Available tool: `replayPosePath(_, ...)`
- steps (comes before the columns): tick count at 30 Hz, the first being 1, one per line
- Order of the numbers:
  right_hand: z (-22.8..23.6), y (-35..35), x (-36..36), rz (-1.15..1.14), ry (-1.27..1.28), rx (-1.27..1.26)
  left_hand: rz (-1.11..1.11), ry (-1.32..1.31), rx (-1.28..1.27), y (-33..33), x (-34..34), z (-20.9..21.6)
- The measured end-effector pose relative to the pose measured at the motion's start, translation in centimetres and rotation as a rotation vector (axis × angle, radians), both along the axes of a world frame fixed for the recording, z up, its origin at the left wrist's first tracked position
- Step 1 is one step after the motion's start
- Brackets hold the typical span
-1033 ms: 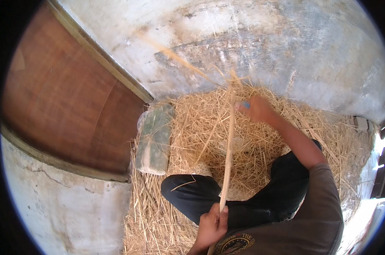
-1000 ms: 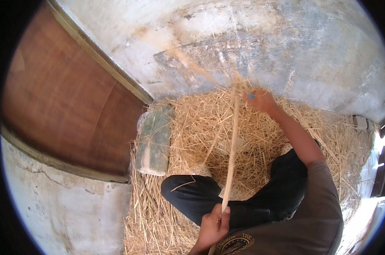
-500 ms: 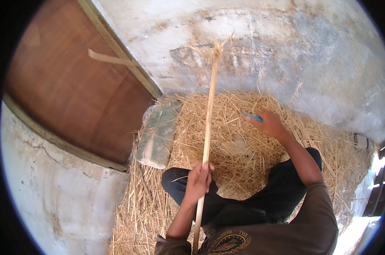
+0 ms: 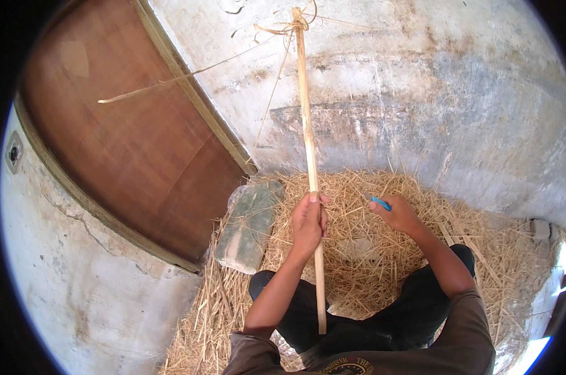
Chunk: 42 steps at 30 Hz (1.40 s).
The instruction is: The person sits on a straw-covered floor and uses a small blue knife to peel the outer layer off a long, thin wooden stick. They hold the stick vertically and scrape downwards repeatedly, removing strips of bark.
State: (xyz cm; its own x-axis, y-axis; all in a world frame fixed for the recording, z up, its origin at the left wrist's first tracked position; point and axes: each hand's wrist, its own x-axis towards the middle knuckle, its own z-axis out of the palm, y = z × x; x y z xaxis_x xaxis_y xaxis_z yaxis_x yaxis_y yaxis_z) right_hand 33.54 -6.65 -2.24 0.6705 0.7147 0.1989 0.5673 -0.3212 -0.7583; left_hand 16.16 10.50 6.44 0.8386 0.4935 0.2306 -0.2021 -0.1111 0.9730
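Note:
My left hand (image 4: 308, 226) is closed round a long pale wooden stick (image 4: 308, 128), gripping it below its middle. The stick stands nearly straight up and down in view, its lower end over my lap. Curly shavings (image 4: 297, 26) cling to its far tip, and a long thin strip (image 4: 170, 80) trails from there toward the left. Off to the right, my right hand (image 4: 398, 214) is closed on a small knife with a blue handle (image 4: 381, 204), held apart from the stick. The blade is too small to make out well.
Straw-like shavings (image 4: 352, 275) cover the floor around my crossed legs. A greenish stone block (image 4: 250, 228) lies to the left, by a brown door panel (image 4: 139, 137) in a wooden frame. A stained white wall (image 4: 420, 112) rises ahead. A small grey block (image 4: 539, 229) sits far right.
My left hand has moved forward with the stick, so its far tip reaches higher in view and its lower end now shows. The right hand still holds the knife; the view has shifted slightly.

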Motion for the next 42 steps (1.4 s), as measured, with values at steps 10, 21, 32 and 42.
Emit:
replayPosePath(10,2.1,0.2,-5.1,0.251,0.187,0.153,0.206,-0.539,-0.012,-2.5,9.3,1.5)
replayPosePath(21,2.9,-5.0,2.5,-0.223,-0.458,0.004,0.582,-0.430,1.393,0.4,3.6,7.5)
replayPosePath(32,6.9,-8.5,8.4,-0.143,-0.677,-0.021,-0.198,0.824,1.487,8.4,-3.0,8.1)
replayPosePath(42,5.9,-0.3,-1.2,-0.221,-0.285,0.212,-0.217,0.556,-0.211,-3.0,-7.7,-5.4)
